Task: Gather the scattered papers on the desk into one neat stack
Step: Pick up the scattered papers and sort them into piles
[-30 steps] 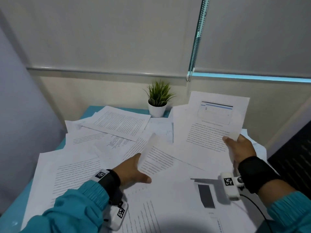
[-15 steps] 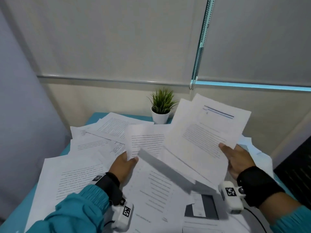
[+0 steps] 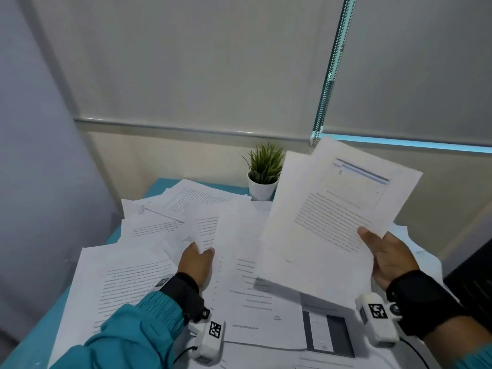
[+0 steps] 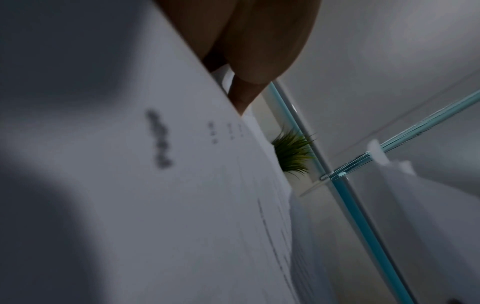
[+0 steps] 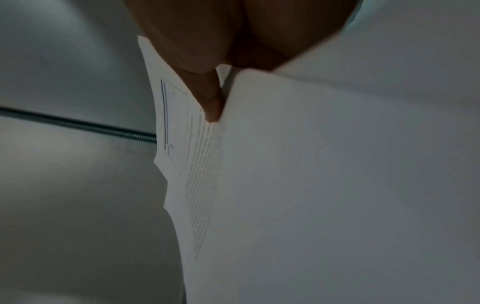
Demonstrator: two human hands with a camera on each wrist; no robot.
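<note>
Only the head view shows the desk point(image 3: 159, 186) strewn with papers point(image 3: 127, 278). Right hand point(image 3: 386, 258) pinches raised sheets point(image 3: 338, 209) beside the plant point(image 3: 263, 169); left hand point(image 3: 197, 265) pinches a page point(image 3: 234, 235).

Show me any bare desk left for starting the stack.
Only teal desk strips show: along the left edge beside the loose papers, and the back corner left of the plant. Everywhere else is papered over.

The left hand point(image 3: 195, 265) reached forward over the desk, thumb and fingers pinching a sheet's lower edge. The right hand point(image 3: 387, 258) was raised higher, thumb on top, gripping its sheets by the lower corner, both wrists strapped.
</note>
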